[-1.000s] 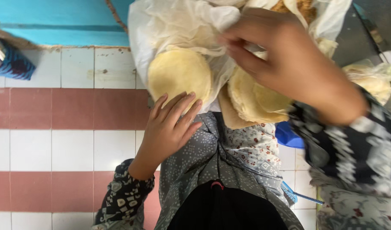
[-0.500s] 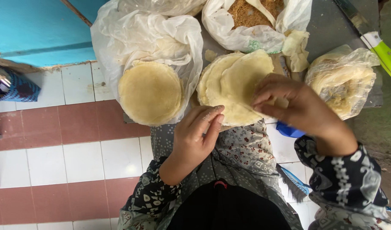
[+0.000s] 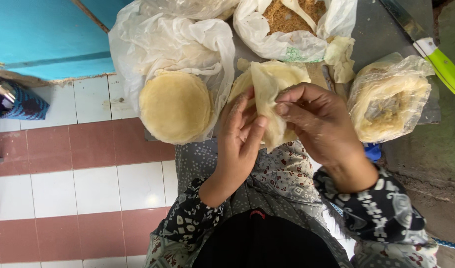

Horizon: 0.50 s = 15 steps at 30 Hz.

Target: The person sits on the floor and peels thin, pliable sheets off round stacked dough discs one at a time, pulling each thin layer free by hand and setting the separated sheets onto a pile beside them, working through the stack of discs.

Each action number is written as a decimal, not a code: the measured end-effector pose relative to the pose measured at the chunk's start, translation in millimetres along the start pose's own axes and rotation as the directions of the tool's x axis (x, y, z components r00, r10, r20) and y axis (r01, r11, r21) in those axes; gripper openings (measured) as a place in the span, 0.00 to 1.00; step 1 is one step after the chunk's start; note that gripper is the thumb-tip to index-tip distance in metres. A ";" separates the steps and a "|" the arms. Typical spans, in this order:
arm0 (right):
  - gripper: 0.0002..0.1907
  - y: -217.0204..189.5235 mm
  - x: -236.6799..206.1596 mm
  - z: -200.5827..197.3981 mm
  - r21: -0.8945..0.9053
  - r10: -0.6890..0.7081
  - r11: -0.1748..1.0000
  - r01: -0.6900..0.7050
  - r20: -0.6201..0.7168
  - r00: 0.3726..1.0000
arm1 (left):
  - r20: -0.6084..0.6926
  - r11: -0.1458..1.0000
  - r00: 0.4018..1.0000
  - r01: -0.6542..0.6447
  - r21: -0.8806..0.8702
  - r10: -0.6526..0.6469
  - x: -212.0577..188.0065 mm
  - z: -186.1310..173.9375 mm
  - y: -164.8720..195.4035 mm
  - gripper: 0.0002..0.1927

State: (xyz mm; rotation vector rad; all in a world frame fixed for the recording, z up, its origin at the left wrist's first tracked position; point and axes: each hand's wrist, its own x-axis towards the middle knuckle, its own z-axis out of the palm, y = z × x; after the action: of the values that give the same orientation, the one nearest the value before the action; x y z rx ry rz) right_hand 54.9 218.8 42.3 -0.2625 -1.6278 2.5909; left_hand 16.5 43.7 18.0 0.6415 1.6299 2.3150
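Observation:
My left hand (image 3: 240, 139) and my right hand (image 3: 319, 124) both pinch one thin pale round wrapper sheet (image 3: 267, 87), folded and lifted above my lap. Under it lies a stack of the same round sheets (image 3: 292, 74). To the left, a second stack of round sheets (image 3: 175, 106) rests in an open white plastic bag (image 3: 153, 44). Both hands are closed on the folded sheet; my fingers hide part of it.
A white bag of brown crumbly filling (image 3: 297, 17) sits at the top. A clear bag of folded pieces (image 3: 388, 99) lies at the right. A knife with a green handle (image 3: 443, 67) rests at the top right. Red and white floor tiles (image 3: 63, 164) spread at the left.
My right hand came down from the bags to the stack and peeled off a sheet. My left hand rose from my lap and now both hold the folded sheet.

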 end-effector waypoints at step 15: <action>0.05 33.4 2.0 27.1 0.010 0.057 0.998 -0.056 -0.097 0.994 | -0.240 0.996 0.967 0.077 -0.039 -0.085 -14.4 -35.0 -46.4 0.12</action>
State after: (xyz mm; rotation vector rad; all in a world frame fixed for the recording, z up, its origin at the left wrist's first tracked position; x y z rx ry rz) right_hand 49.1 180.5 23.6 -0.4337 -1.6016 2.5793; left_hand 9.7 24.6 -38.3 0.2877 1.6828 2.4302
